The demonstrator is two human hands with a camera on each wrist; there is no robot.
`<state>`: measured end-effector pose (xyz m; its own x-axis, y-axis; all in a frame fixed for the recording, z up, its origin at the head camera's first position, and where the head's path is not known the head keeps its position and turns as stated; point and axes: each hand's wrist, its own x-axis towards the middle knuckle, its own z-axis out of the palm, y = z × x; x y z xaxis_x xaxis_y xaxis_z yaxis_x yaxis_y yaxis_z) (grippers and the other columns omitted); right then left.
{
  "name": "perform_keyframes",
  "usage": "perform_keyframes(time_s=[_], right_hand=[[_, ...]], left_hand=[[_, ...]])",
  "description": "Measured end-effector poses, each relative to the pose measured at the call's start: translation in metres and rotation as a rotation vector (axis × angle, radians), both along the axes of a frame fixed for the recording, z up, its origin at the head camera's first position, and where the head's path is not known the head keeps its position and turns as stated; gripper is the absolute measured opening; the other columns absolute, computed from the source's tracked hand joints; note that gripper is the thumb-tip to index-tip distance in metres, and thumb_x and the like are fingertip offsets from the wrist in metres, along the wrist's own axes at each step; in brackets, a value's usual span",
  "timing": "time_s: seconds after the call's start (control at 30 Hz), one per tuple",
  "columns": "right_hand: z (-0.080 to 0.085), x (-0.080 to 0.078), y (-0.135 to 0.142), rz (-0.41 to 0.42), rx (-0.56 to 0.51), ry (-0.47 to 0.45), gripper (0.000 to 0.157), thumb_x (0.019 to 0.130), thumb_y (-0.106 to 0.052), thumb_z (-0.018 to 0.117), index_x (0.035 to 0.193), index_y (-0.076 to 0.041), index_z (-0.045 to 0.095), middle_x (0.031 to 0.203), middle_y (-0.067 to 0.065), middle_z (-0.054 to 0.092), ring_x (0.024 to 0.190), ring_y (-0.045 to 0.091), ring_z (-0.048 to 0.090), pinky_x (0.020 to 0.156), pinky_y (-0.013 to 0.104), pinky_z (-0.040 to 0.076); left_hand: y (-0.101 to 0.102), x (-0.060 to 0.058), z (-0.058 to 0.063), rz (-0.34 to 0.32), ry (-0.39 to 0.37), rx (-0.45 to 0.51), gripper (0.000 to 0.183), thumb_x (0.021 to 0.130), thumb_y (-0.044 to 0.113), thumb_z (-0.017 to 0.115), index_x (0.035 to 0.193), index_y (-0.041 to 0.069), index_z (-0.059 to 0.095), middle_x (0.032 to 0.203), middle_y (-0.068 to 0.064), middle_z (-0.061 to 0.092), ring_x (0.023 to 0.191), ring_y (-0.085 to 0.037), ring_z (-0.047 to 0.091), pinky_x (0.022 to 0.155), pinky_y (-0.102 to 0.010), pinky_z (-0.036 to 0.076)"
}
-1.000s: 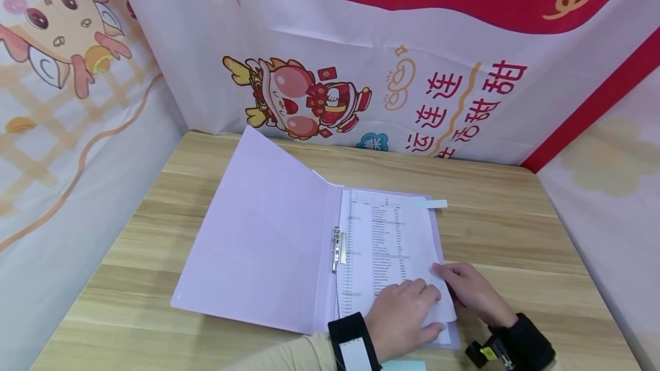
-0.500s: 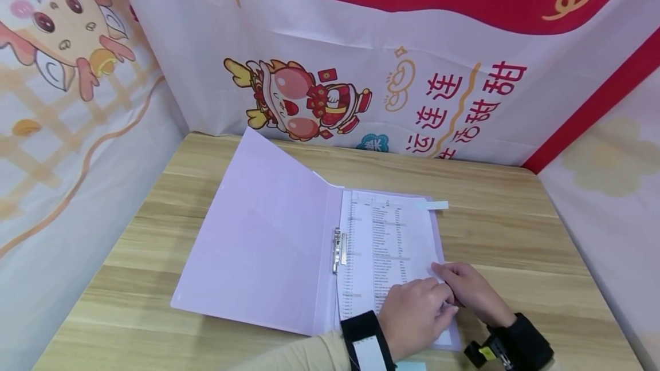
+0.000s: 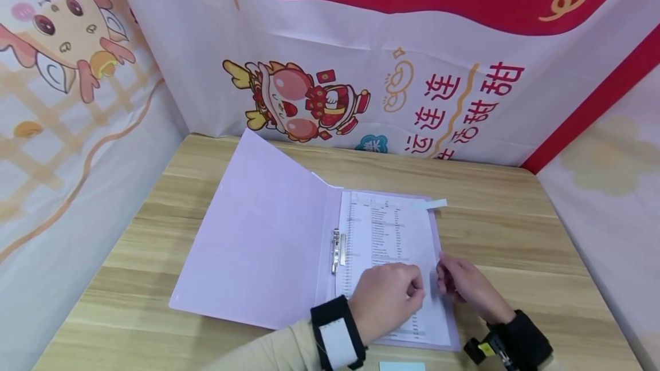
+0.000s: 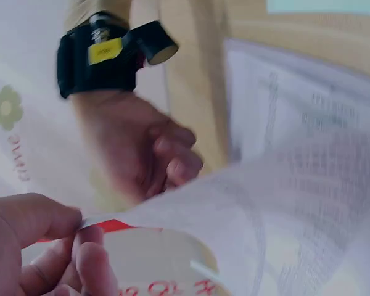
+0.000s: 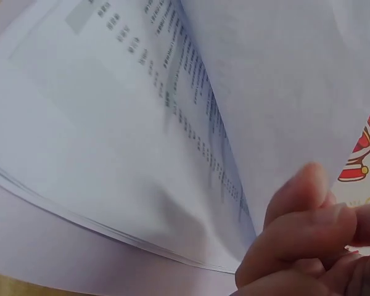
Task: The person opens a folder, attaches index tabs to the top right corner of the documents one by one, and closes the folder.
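A light purple folder (image 3: 268, 233) lies spread on the table, its cover turned to the left. Printed sheets (image 3: 387, 228) sit on its right side beside a metal clip (image 3: 337, 251). My left hand (image 3: 384, 296) is over the lower part of the sheets. In the left wrist view its thumb and fingers pinch the corner of a lifted, curving sheet (image 4: 283, 209). By the right edge of the stack is my right hand (image 3: 466, 285), fingers loosely curled. The right wrist view shows no paper plainly held between those fingers (image 5: 290, 246).
A pale sticky tab (image 3: 435, 204) juts from the upper right of the sheets. Light blue paper (image 3: 402, 366) lies at the table's front edge. A printed cloth (image 3: 309, 33) hangs behind the wooden table (image 3: 495, 216).
My left hand went right to the sheets' edge near my right hand, then came back left with a sheet corner. My right hand has shifted slightly up, off the sheet's edge.
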<state>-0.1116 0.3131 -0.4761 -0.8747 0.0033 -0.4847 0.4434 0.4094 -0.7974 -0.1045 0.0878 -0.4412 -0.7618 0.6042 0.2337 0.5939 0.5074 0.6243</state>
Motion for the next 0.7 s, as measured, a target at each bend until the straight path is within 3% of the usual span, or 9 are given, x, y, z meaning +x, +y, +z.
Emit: perform_keyframes(time_s=[0.13, 0.33, 0.7], right_hand=[[0.004, -0.005, 0.000, -0.010, -0.010, 0.022, 0.045, 0.113, -0.034, 0.031, 0.086, -0.004, 0.052, 0.072, 0.004, 0.055, 0.060, 0.016, 0.046, 0.051, 0.025, 0.031], [0.010, -0.014, -0.004, 0.008, 0.071, 0.069, 0.044, 0.112, -0.035, 0.035, 0.085, -0.004, 0.051, 0.071, 0.004, 0.053, 0.060, 0.016, 0.045, 0.051, 0.024, 0.031], [0.020, -0.039, -0.031, 0.128, 0.197, 0.195, 0.046, 0.110, -0.039, 0.042, 0.084, -0.004, 0.056, 0.071, 0.005, 0.054, 0.065, 0.020, 0.050, 0.057, 0.027, 0.035]], left_hand=[[-0.021, -0.006, 0.015, 0.028, -0.051, -0.051, 0.007, 0.091, 0.020, 0.074, 0.084, 0.021, 0.073, 0.075, 0.014, 0.067, 0.065, 0.007, 0.054, 0.059, -0.012, 0.043], [-0.057, -0.008, 0.031, 0.099, -0.085, -0.116, 0.013, 0.092, 0.024, 0.075, 0.081, 0.019, 0.070, 0.068, 0.014, 0.060, 0.059, 0.003, 0.051, 0.054, -0.017, 0.042], [-0.118, -0.002, 0.042, 0.263, 0.032, -0.167, 0.023, 0.088, 0.021, 0.074, 0.071, 0.024, 0.059, 0.061, 0.017, 0.048, 0.055, -0.001, 0.043, 0.049, -0.022, 0.037]])
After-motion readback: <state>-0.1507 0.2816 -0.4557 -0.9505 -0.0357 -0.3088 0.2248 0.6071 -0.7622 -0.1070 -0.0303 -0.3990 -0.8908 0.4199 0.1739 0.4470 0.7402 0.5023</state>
